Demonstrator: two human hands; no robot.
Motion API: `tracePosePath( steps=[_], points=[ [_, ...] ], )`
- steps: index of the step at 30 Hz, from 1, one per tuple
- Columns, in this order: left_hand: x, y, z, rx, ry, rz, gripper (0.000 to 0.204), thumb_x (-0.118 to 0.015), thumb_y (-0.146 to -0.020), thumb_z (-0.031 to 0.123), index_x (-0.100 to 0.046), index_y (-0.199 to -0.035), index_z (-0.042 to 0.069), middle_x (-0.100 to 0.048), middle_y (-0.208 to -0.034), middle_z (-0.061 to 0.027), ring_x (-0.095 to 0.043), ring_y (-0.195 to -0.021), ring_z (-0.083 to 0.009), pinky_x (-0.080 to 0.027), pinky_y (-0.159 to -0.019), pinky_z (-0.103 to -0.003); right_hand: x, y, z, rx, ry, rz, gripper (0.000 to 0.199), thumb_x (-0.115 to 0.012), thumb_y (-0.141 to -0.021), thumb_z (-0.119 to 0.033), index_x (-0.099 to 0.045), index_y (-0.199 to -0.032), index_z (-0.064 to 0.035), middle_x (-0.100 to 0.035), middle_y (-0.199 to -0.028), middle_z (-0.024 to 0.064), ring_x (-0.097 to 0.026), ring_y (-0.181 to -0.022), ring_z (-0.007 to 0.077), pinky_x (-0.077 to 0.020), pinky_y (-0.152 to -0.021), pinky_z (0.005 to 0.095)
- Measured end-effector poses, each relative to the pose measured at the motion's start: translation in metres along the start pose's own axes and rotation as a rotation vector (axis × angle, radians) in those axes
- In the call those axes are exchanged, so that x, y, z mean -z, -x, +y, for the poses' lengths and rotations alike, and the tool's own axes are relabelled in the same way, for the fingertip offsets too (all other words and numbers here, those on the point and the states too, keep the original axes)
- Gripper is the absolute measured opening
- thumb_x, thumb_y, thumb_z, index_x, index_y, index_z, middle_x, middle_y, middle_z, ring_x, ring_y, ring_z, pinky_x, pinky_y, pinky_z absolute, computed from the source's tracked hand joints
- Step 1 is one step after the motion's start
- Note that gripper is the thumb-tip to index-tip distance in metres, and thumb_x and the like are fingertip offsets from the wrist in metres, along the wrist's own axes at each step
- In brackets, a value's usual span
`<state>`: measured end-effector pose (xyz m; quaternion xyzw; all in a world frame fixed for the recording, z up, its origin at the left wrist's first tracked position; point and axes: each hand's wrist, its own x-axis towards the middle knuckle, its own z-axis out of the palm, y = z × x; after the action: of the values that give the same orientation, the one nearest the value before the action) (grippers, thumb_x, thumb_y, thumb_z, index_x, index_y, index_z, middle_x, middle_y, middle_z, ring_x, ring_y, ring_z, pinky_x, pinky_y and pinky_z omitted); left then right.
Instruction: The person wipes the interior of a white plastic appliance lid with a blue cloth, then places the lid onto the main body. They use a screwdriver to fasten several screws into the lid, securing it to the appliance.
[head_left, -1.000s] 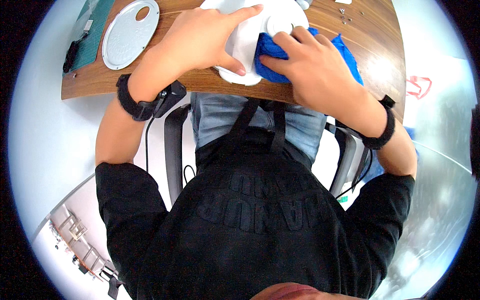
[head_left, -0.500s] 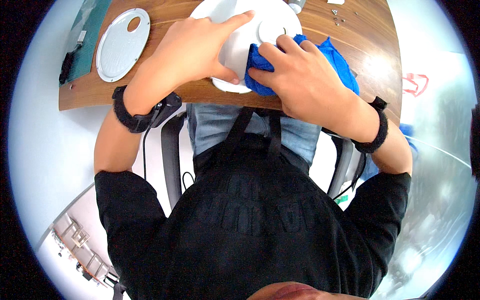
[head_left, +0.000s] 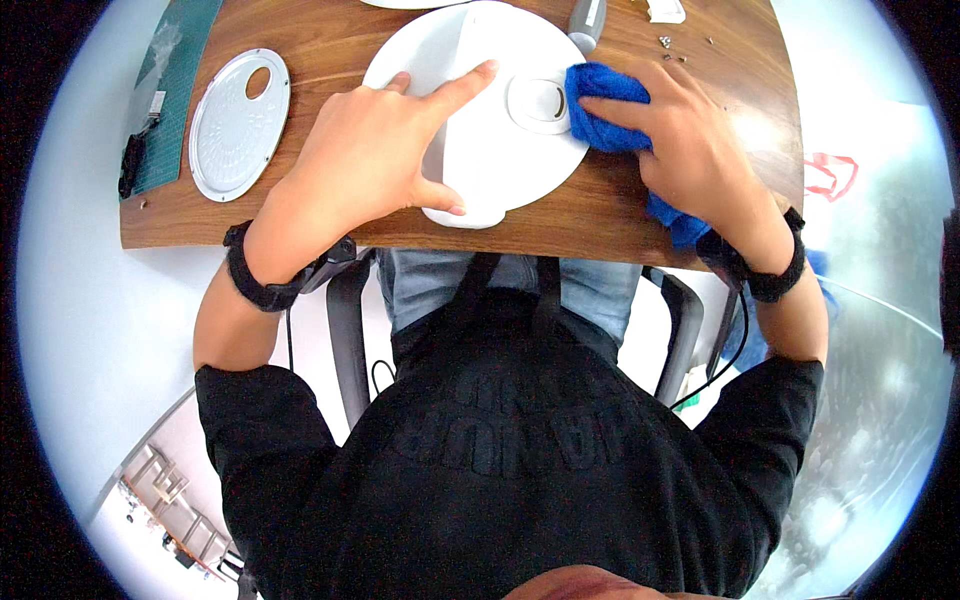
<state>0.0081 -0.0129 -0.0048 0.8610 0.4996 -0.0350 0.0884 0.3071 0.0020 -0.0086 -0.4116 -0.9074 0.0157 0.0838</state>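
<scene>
A round white plastic housing lies on the wooden table in front of me, with a small raised disc and a dark curved slot on its right half. My left hand rests on its left side, thumb and forefinger spread wide over the step in its surface. At the right rim my right hand grips a bunched blue cloth against the housing. Part of the cloth hangs below the palm, towards the table's near edge.
An oval white plate with a round hole lies at the left, beside a green cutting mat. Beyond the cloth are a grey-handled tool, several small screws and a white piece. Another white rim shows at the far edge.
My right hand and the cloth have moved right, from the housing's near right part to its right rim, uncovering its surface. My left hand keeps its spread hold. The view has shifted slightly.
</scene>
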Motion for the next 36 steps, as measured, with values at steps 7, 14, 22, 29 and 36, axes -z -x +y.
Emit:
tracePosePath(
  steps=[7,14,22,29,36],
  points=[
    [-0.002,0.001,-0.002,-0.002,-0.059,0.022,0.129,-0.093,-0.052,0.054,-0.026,-0.161,0.041,-0.057,-0.128,-0.0432,-0.071,-0.098,-0.0494,-0.059,-0.092,-0.048,0.006,-0.054,-0.003,0.001,0.028,-0.1,0.032,-0.064,-0.081,-0.009,-0.077,-0.111,-0.0121,-0.06,-0.112,0.0178,-0.062,-0.107,0.0391,-0.0548,-0.087,0.0495],
    [-0.001,-0.004,-0.003,-0.014,-0.051,0.022,0.128,-0.093,-0.052,0.054,-0.026,-0.162,0.041,-0.057,-0.129,-0.0429,-0.071,-0.097,-0.0501,-0.059,-0.092,-0.048,-0.009,-0.079,-0.022,0.113,0.082,-0.028,0.013,-0.064,-0.083,-0.014,-0.075,-0.085,-0.0065,-0.059,-0.102,0.0171,-0.06,-0.096,0.0343,-0.0543,-0.07,0.0462],
    [-0.004,-0.002,-0.006,-0.043,0.005,0.032,0.128,-0.092,-0.054,0.054,-0.026,-0.163,0.037,-0.056,-0.127,-0.0454,-0.07,-0.096,-0.051,-0.059,-0.089,-0.048,-0.016,-0.05,-0.032,0.201,0.154,0.094,0.025,-0.069,-0.079,-0.016,-0.077,-0.102,-0.0199,-0.061,-0.108,0.0078,-0.062,-0.104,0.0291,-0.054,-0.08,0.0447],
    [-0.003,-0.003,-0.006,-0.044,-0.001,0.014,0.129,-0.093,-0.054,0.052,-0.026,-0.163,0.036,-0.058,-0.124,-0.0453,-0.071,-0.094,-0.0507,-0.06,-0.087,-0.047,-0.009,-0.04,-0.056,0.269,0.112,0.01,0.018,-0.067,-0.081,-0.023,-0.075,-0.096,-0.0167,-0.058,-0.109,0.0047,-0.055,-0.104,0.024,-0.0467,-0.077,0.0387],
    [0.006,0.003,-0.013,-0.114,0.092,0.01,0.115,-0.092,-0.061,0.036,-0.033,-0.161,0.034,-0.069,-0.111,-0.0303,-0.073,-0.088,-0.0438,-0.06,-0.08,-0.045,-0.002,-0.025,-0.044,0.313,0.042,-0.025,0.023,-0.065,-0.084,-0.02,-0.078,-0.103,-0.0223,-0.055,-0.108,0.0035,-0.053,-0.108,0.0241,-0.0461,-0.083,0.0399]
  ],
)
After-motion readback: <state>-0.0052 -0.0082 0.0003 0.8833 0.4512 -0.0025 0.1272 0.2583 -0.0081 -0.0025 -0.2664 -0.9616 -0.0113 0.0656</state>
